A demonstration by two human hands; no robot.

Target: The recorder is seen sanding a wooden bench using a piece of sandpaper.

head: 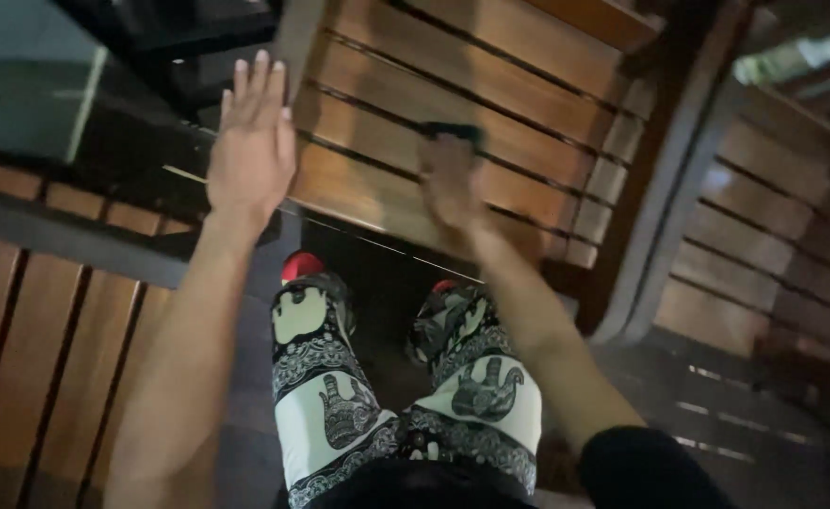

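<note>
The left hand (250, 141) is raised, palm down, with its fingers (257, 83) straight and held close together, grasping nothing. It hovers over the near left corner of a slatted wooden table (528, 104), where the table edge meets a dark gap; whether the palm touches the wood cannot be told.

The right hand (448, 184) is blurred. It lies on or just above the table slats, to the right of the left hand and a little farther in. At its far fingertips sits a small dark flat object (453, 132), touching or just under them. The blur hides whether the fingers clasp this object or only press on it, so the grip cannot be told.

The table is made of brown planks with dark gaps between them, and it fills the far middle of the view.

Below the table edge, the person's 2 legs show in patterned trousers (325, 377), white and black with hand-shaped prints. A red-tipped shoe (302, 267) shows at the end of the left leg, and another shoe (445, 286) with a red tip at the end of the right leg.

To the near left lies a wooden bench or deck section (57, 349) of similar planks with a dark frame. To the right stands more slatted wooden furniture (773, 236), well apart from both hands. A pale box-like surface (19, 85) sits at the far left.
</note>
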